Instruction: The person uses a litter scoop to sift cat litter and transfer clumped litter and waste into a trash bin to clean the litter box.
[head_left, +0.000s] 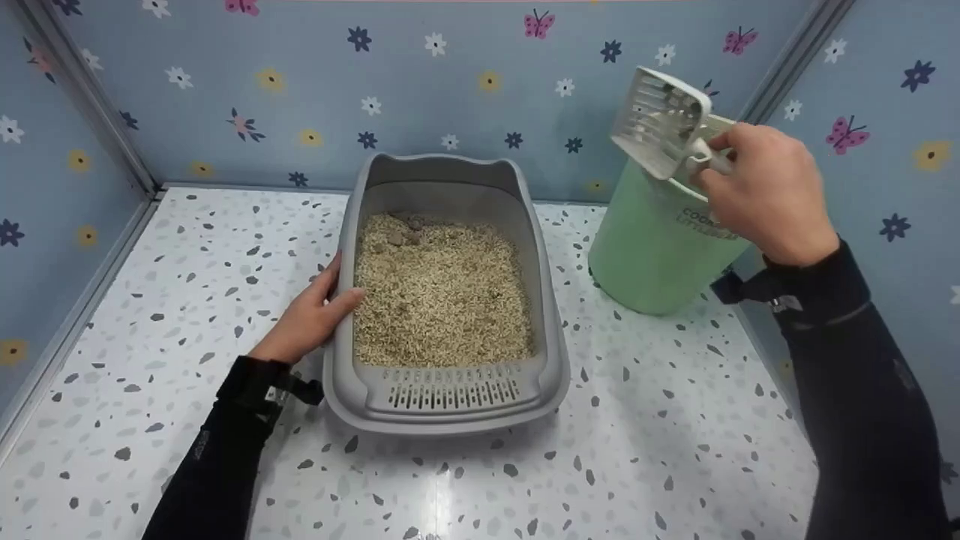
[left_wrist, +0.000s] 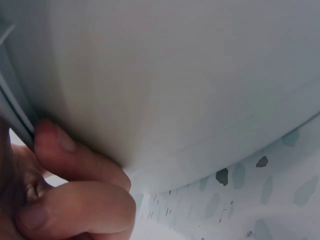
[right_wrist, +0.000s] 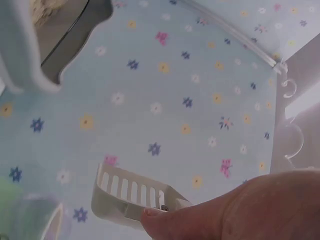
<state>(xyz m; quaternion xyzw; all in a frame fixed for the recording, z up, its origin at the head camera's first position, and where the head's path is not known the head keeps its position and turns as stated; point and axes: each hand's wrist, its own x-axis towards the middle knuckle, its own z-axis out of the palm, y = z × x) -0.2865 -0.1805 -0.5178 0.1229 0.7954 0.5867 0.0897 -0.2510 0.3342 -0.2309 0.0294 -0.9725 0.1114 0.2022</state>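
1. While the right hand pinched the slotted scoop by its handle (best spot imo), it looked light and stiff.
2. Scoop was up by the green bin, couldn't tell if over it.
3. Left hand gripped the grey tray's rim; probably heavy with litter.

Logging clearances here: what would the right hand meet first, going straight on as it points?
Probably the floral back wall, with the slotted litter scoop in the right hand touching it first; the head view leaves depth unclear.
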